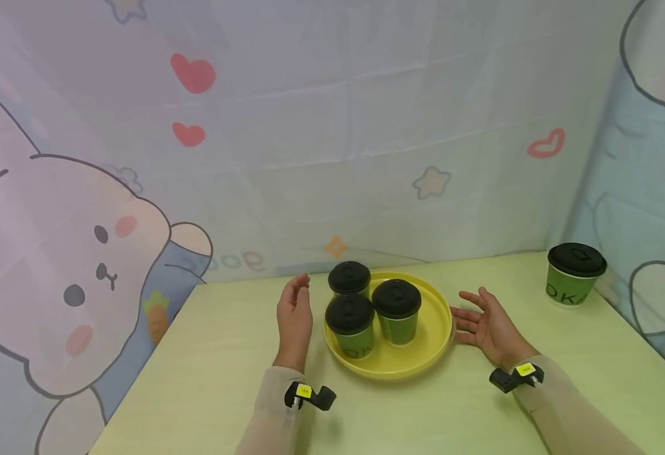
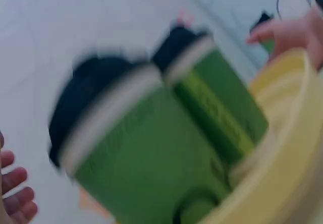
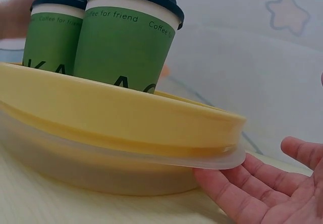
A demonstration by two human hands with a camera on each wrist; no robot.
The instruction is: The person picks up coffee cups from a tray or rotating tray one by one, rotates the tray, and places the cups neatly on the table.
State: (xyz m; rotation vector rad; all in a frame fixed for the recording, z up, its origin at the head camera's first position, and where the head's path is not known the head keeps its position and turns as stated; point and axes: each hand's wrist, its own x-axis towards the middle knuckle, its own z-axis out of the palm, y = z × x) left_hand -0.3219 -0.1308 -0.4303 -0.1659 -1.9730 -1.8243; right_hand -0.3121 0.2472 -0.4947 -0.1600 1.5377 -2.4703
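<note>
Three green paper coffee cups with black lids, a front-left cup, a right cup and a back cup, stand upright on the left and middle of a round yellow tray. My left hand is held just left of the tray, apart from it, with relaxed fingers and nothing in it. On the opposite side my right hand is palm up. Its extended fingers touch a translucent rim beneath the yellow wall. The left wrist view is blurred.
Another green cup with a black lid stands at the table's right back edge. A printed cloth hangs behind the pale yellow-green table, and more cloth hangs along the right side.
</note>
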